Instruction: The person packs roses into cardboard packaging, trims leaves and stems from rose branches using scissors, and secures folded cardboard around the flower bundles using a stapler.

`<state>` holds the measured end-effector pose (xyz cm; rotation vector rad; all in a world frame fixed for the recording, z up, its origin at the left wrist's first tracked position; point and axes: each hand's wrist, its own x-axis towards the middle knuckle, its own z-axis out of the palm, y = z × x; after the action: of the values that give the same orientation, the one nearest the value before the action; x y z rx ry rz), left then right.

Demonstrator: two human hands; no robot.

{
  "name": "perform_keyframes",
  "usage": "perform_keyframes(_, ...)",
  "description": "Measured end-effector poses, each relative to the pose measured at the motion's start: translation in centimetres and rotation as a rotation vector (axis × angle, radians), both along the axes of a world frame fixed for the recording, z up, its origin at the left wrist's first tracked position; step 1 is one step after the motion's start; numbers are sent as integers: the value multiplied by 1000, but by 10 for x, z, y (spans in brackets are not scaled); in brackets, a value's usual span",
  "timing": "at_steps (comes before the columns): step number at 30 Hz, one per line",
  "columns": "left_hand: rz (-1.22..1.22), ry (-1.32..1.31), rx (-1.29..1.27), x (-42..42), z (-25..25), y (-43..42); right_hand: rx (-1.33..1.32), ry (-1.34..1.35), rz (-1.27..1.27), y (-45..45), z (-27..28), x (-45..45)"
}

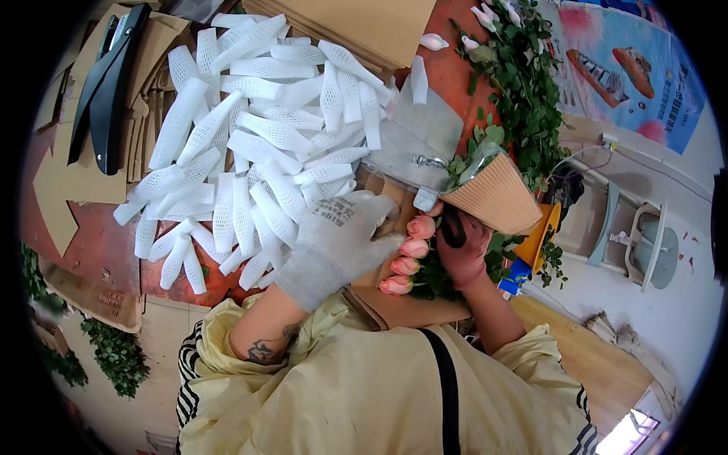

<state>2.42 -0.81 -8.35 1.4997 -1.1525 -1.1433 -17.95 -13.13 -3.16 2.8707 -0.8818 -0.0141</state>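
Several pink roses (415, 247) lie in a row on brown cardboard (425, 309) in front of me, heads to the left and leaves to the right. My left hand (345, 235), in a grey-white glove, is just left of the blooms, thumb and forefinger apart with nothing visible between them. On the stem side, my right hand (462, 249), in a reddish glove with black fingertips, is closed by the upper blooms, apparently on a rose; its grip is partly hidden. A corrugated paper wrap (497, 196) with leaves stands just beyond that hand.
White foam net sleeves (265, 136) are heaped at the left. A black long-arm stapler (110, 95) lies on cardboard sheets (57, 201) at the far left. Leafy stems (523, 91) line the right table edge, near a metal plate (421, 136) and a yellow container (547, 235).
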Motion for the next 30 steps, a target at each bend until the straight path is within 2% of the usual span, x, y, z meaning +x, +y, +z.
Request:
perform_keyframes(2, 102, 6, -59, -3, 1, 3, 18, -22, -5, 0, -2, -4)
perform_keyframes(6, 49, -41, -28, 0, 7, 1, 23, -41, 36, 1, 3, 4)
perform_keyframes(9, 91, -22, -42, -5, 10, 4, 79, -60, -27, 1, 0, -1)
perform_keyframes(11, 197, -54, -143, -7, 12, 4, 95, -115, -13, 0, 1, 1)
perform_keyframes(12, 194, -61, -144, -4, 18, 3, 113, -165, 4, 0, 2, 2)
perform_keyframes(14, 19, -77, -55, 5, 33, -1, 111, -194, 1, 0, 2, 2)
perform_keyframes(17, 76, -95, -208, -1, 39, -1, 115, -213, -4, 1, 0, 0)
perform_keyframes(23, 125, -98, 23, -6, 40, -14, 98, -133, -9, -1, -1, -3)
perform_keyframes(30, 120, -201, -104, -23, 25, -29, 149, -144, -29, -1, 1, -1)
